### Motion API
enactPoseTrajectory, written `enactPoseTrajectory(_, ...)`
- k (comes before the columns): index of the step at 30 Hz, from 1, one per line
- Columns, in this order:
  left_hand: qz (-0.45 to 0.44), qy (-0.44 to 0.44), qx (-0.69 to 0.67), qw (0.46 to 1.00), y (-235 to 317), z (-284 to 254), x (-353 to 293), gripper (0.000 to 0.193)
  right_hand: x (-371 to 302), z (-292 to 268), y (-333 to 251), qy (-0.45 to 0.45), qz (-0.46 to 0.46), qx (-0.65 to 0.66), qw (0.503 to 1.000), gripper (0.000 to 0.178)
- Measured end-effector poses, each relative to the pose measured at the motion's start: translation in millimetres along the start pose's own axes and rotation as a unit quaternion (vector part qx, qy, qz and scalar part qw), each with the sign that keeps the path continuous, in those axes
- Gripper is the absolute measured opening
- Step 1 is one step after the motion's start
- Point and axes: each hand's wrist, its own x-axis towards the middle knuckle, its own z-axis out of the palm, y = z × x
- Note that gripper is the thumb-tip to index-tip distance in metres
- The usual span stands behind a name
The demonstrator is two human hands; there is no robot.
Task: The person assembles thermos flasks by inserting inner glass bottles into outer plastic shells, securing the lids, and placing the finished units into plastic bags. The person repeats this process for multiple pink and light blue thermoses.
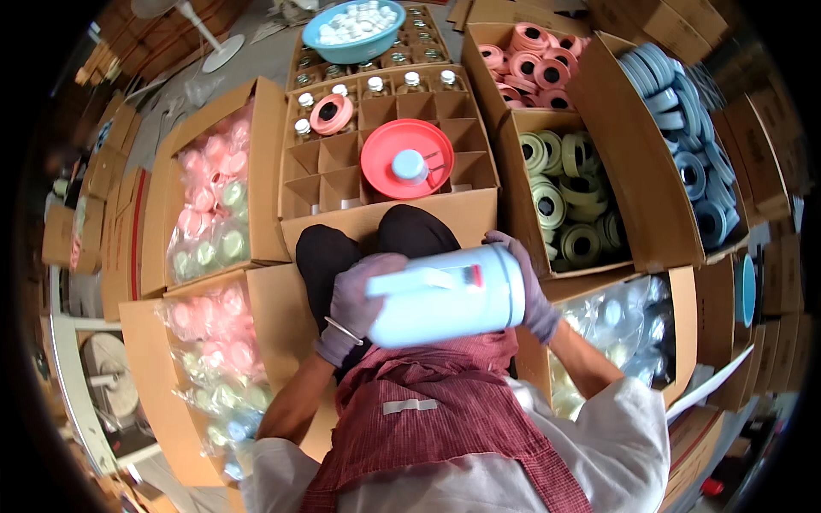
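Note:
A light blue plastic jug [449, 299] with a handle and a small red mark lies sideways across my lap. My left hand [361, 295], in a grey-purple glove, grips its left end. My gloved right hand [528, 286] is wrapped around the ringed right end. Both hands are slightly blurred. Beyond my knees stands a divided carton [389, 209]. On its dividers rest a red round dish [385, 171] with a light blue cap [410, 166] in it, and a pink ring-shaped part [332, 114]. White-capped glass bottles [375, 85] fill its far row.
A teal basin [355, 32] of small white pieces sits on the farther carton. To the right, cartons hold pink parts [534, 64], pale green rings [577, 197] and blue rings [693, 154]. Bagged pink and green parts [214, 188] fill cartons at left; another bagged carton [611, 329] flanks my right arm.

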Motion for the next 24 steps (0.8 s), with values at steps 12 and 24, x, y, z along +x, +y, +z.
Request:
enactPoseTrajectory(12, -0.034, -0.018, -0.018, 0.999, 14, -28, 23, 0.024, -12, 16, -33, -0.100, -0.366, -0.354, 0.855, 0.060)
enactPoseTrajectory(24, -0.210, -0.048, -0.312, 0.925, -12, 7, -8, 0.024, -26, 61, -124, -0.338, -0.472, -0.476, 0.661, 0.089)
